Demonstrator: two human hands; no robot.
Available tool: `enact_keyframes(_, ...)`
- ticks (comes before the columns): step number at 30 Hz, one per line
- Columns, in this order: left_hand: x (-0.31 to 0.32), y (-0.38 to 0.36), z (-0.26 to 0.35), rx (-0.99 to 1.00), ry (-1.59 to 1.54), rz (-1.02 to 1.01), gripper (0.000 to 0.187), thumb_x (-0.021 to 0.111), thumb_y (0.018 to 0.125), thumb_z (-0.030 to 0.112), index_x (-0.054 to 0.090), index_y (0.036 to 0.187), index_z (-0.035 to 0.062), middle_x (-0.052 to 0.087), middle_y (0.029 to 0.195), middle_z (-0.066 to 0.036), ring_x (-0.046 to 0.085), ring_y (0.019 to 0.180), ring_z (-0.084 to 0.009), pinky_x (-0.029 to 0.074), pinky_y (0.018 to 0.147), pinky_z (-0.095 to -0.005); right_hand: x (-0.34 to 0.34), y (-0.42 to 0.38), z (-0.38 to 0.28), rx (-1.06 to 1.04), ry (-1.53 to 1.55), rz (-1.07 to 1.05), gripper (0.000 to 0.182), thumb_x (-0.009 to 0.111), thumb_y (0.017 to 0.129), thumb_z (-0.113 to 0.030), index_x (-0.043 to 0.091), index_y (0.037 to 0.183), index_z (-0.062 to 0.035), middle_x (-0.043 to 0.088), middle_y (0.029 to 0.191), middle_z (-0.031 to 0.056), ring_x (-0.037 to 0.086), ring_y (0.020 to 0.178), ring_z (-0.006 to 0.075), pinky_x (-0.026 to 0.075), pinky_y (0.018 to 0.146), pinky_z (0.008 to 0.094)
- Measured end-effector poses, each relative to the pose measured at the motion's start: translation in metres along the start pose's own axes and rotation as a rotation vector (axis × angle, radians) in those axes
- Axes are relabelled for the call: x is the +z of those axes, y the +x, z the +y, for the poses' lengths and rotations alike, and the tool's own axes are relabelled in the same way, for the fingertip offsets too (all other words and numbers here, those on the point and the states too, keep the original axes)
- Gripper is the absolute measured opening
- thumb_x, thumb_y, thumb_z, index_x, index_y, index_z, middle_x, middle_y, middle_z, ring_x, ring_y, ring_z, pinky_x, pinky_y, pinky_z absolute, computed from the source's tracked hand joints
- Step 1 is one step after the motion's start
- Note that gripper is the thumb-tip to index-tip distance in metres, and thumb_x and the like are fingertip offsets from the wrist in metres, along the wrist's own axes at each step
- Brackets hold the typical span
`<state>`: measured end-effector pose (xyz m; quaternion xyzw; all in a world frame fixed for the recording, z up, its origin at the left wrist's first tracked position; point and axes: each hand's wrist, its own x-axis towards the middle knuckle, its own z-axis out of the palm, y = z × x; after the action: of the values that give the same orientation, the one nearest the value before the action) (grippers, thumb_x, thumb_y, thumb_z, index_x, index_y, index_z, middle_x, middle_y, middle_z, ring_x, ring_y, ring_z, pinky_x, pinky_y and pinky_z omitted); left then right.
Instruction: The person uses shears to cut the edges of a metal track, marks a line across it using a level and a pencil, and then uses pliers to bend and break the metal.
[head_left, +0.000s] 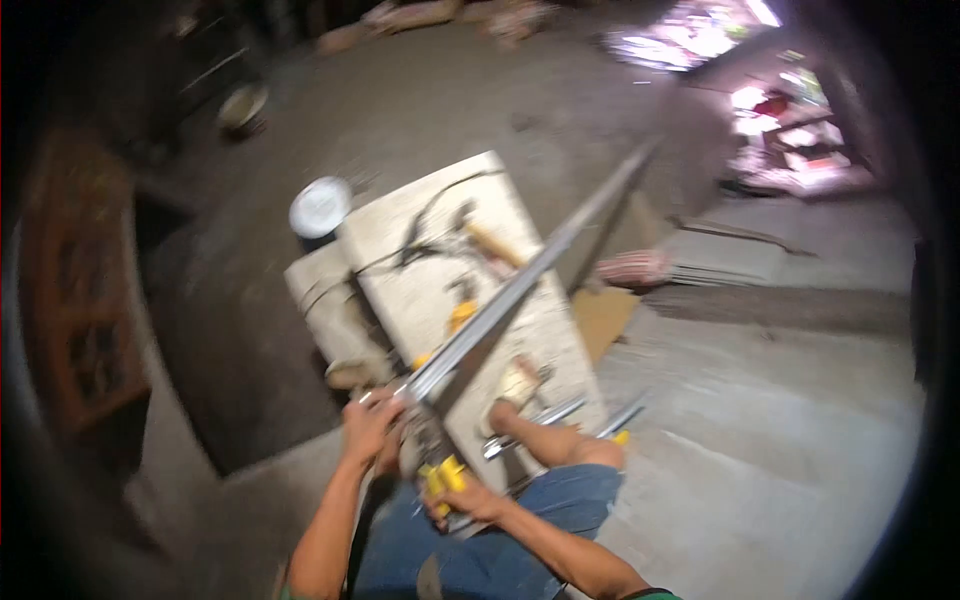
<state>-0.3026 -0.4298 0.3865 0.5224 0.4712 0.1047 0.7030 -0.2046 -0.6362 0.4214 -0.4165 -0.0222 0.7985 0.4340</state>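
Observation:
My left hand (370, 425) is closed round the near end of a long grey metal channel (530, 275). The channel slants up and away to the right, over a pale board. My right hand (468, 502) grips the yellow handles of tin snips (443, 474) just above my lap. Their dark jaws point up toward the held end of the channel, but blur hides whether they touch it. On the board (400, 225) lie a hammer (490, 240) with a wooden handle, a yellow tool (462, 312) and dark cords. My sandalled foot rests there too.
Short metal pieces (540, 425) lie beside my leg. A white-lidded bucket (322, 207) stands left of the board. Cardboard (605, 318) and a striped bundle (635, 268) are at right. An orange-brown cabinet-like piece (90, 290) stands at far left, and a bowl (242, 108) farther back.

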Motion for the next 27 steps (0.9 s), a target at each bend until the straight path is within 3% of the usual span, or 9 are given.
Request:
enact_keyframes(3,0.005,0.004,0.006,-0.173,-0.386,-0.083,0.014,0.062,0.091,0.014,0.064,0.086,0.0016,0.06,0.071,-0.002,0.052,0.058,-0.0081,0.041,0.053,-0.0234,0.001,0.0,0.004,-0.084,0.133,-0.043,0.029,0.058,0.091,-0.017,0.049,0.114,-0.0015,0.057,0.084,0.0041,0.058,0.069,0.0119,0.051,0.061,0.0288)
enact_keyframes(8,0.008,0.006,0.007,-0.022,-0.332,-0.026,0.014,0.059,0.093,0.011,0.059,0.085,0.0005,0.053,0.064,0.0,0.048,0.054,-0.0072,0.038,0.05,-0.0237,0.009,0.003,0.002,-0.22,0.076,-0.021,0.028,0.054,0.09,-0.021,0.056,0.109,0.0008,0.058,0.084,0.0036,0.06,0.072,0.0137,0.049,0.066,0.0273)
enact_keyframes(11,0.004,0.004,0.027,0.022,-0.134,-0.009,0.014,0.058,0.093,0.012,0.058,0.086,-0.0009,0.052,0.063,-0.001,0.048,0.055,-0.0087,0.04,0.053,-0.0253,-0.008,0.017,0.008,-0.267,-0.073,-0.108,0.037,0.052,0.087,-0.018,0.051,0.118,0.0015,0.06,0.095,0.0081,0.063,0.077,0.0174,0.051,0.072,0.0288)
enact_keyframes(13,0.005,0.003,0.039,0.055,-0.12,0.018,0.017,0.059,0.093,0.014,0.06,0.083,0.001,0.051,0.063,0.003,0.043,0.054,-0.0051,0.033,0.05,-0.0232,-0.015,0.031,0.019,-0.287,-0.494,0.068,0.028,0.053,0.09,-0.022,0.055,0.107,-0.0005,0.06,0.085,0.009,0.059,0.075,0.0174,0.048,0.068,0.0321)
enact_keyframes(17,-0.006,0.009,0.035,0.183,0.059,0.041,0.019,0.061,0.093,0.018,0.062,0.082,0.0018,0.05,0.064,0.006,0.04,0.054,-0.0026,0.029,0.049,-0.0214,0.015,0.014,-0.014,-0.524,-0.604,0.445,0.031,0.057,0.09,-0.03,0.059,0.103,-0.0029,0.061,0.085,0.0157,0.06,0.079,0.025,0.048,0.07,0.0356)
enact_keyframes(20,0.0,0.004,0.048,0.367,0.143,0.079,0.02,0.061,0.092,0.018,0.062,0.083,-0.0008,0.052,0.064,0.002,0.048,0.06,-0.0072,0.038,0.055,-0.0253,-0.002,0.039,0.019,-0.44,-0.583,0.431,0.031,0.061,0.086,-0.03,0.063,0.087,0.0001,0.065,0.076,0.0078,0.06,0.073,0.0149,0.049,0.068,0.0311)
enact_keyframes(22,0.007,-0.009,0.093,0.253,0.282,0.023,0.021,0.061,0.091,0.017,0.062,0.081,-0.0015,0.055,0.065,0.0,0.051,0.064,-0.0092,0.043,0.06,-0.0283,0.024,0.004,-0.039,-0.23,-0.463,0.255,0.027,0.062,0.088,-0.026,0.064,0.088,0.0,0.066,0.076,0.0065,0.061,0.069,0.0136,0.05,0.063,0.0306)
enact_keyframes(24,0.012,-0.011,0.102,0.308,0.255,0.011,0.021,0.061,0.09,0.016,0.062,0.079,-0.0016,0.055,0.065,0.0,0.049,0.063,-0.0075,0.04,0.057,-0.0268,0.019,0.018,-0.018,-0.342,-0.265,0.178,0.025,0.065,0.086,-0.023,0.068,0.098,-0.0013,0.067,0.071,0.0041,0.064,0.067,0.0105,0.051,0.061,0.0276)
enact_keyframes(27,0.004,-0.004,0.11,0.261,0.353,0.039,0.02,0.061,0.092,0.017,0.063,0.081,-0.0007,0.055,0.066,0.001,0.049,0.062,-0.0076,0.038,0.056,-0.0259,0.03,-0.002,-0.059,-0.086,-0.492,0.071,0.027,0.064,0.087,-0.019,0.068,0.104,0.0008,0.07,0.084,0.0068,0.065,0.074,0.0124,0.052,0.066,0.0266)
